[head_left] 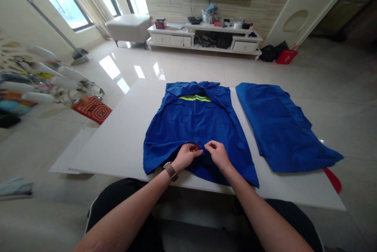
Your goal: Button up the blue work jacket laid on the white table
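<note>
A blue work shirt (203, 120) with yellow-green reflective strips lies in front of me, its lower hem near the table's front edge. At its front opening my left hand (186, 155) pinches the cloth, with the fingers partly under the raised edge. Close to its right, my right hand (216, 152) has thumb and fingertips together on the shirt's other front edge. A button shows on the placket just above my hands. Whether a button sits between my fingers is too small to tell. A watch (171, 171) is on my left wrist.
The shirt rests on a white table (123, 134). To its right lies a folded blue garment (282, 130). Thread cones (41, 97) and a red bag (92, 108) stand at the left. Beyond the table are a white TV cabinet (171, 40) and a bench (129, 24).
</note>
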The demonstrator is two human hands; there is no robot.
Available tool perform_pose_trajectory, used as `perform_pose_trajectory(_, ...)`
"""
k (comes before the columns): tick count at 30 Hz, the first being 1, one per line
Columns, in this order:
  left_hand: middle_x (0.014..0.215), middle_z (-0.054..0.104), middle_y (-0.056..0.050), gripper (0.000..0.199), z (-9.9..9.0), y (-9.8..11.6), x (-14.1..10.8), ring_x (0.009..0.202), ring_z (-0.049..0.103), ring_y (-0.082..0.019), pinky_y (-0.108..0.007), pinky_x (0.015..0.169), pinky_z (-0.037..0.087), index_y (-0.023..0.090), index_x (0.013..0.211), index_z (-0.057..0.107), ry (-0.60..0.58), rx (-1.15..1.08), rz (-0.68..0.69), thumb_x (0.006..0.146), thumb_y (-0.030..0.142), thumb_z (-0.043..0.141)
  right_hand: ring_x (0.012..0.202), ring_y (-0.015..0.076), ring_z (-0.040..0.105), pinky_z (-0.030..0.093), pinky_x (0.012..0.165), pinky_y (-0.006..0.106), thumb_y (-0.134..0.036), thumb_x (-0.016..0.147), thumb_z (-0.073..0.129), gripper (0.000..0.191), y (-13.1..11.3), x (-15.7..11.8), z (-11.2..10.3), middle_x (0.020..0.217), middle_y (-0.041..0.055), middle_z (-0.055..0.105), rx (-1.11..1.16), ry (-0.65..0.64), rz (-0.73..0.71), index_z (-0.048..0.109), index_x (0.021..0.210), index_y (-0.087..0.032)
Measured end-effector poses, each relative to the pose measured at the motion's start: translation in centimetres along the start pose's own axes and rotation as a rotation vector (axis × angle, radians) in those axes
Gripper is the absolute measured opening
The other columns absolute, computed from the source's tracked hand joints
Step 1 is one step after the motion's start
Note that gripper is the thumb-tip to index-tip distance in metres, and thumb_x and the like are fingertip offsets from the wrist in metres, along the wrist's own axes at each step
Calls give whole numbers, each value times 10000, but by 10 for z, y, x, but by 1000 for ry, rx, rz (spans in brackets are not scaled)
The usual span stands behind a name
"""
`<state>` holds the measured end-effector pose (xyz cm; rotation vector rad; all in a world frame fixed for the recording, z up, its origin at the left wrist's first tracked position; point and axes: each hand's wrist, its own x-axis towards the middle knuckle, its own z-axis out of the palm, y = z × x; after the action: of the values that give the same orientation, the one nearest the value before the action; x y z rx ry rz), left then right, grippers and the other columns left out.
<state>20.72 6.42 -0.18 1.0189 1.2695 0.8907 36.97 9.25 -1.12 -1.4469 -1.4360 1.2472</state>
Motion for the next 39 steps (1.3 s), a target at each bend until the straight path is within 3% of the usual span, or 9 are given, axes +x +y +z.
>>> perform_pose_trajectory(7,624,581,6,368,-6,4,-8,577,456,-100,-231,549,333,145,682,637,-41,100,29,695,481,788,606,148,497,384,595,268,-383,703,613,220,-4,-3,-3,587,-6,580,43,-41,25,618,605,-186)
perform_pose_trajectory(12,670,625,-7,339,-12,2,-26,598,519,-117,-236,571,393,144,745,666,-79,100,-29,721,466,768,674,160,555,438,660,266,-339,743,584,183,-11,-13,-3,670,0,646,55,-251,-36,662,679,-186)
perform_pose_trajectory(17,662,632,-10,328,-16,-16,-47,569,537,-112,-229,550,410,135,748,668,-91,105,-127,723,453,748,726,161,588,449,704,261,-269,759,610,144,-13,-27,-2,750,-1,700,-61,-515,-94,720,774,-177)
perform_pose_trajectory(21,730,668,-22,387,-14,-33,-59,605,612,-140,-243,559,461,130,861,668,-116,78,-259,748,495,729,667,143,547,420,657,251,-254,759,605,140,-12,-34,0,695,-9,669,-132,-572,-95,712,716,-175)
perform_pose_trajectory(26,703,668,-22,280,-10,-38,-51,617,622,-147,-246,567,463,137,808,647,-68,84,-161,743,391,748,681,140,551,419,678,256,-276,771,596,151,-5,-32,4,715,-1,671,-118,-537,-65,705,763,-172)
perform_pose_trajectory(34,699,663,-21,186,6,-21,-10,639,629,-148,-253,598,485,129,837,653,-28,-40,-66,756,282,722,661,163,588,436,652,288,-382,741,653,215,13,-13,2,686,18,668,-22,-157,-6,680,762,-170)
perform_pose_trajectory(39,718,677,-14,133,16,-6,6,632,634,-119,-228,627,506,121,853,651,-19,-121,65,724,137,677,634,162,561,416,631,288,-404,732,655,226,8,-6,0,653,11,638,-31,-19,-17,639,719,-179)
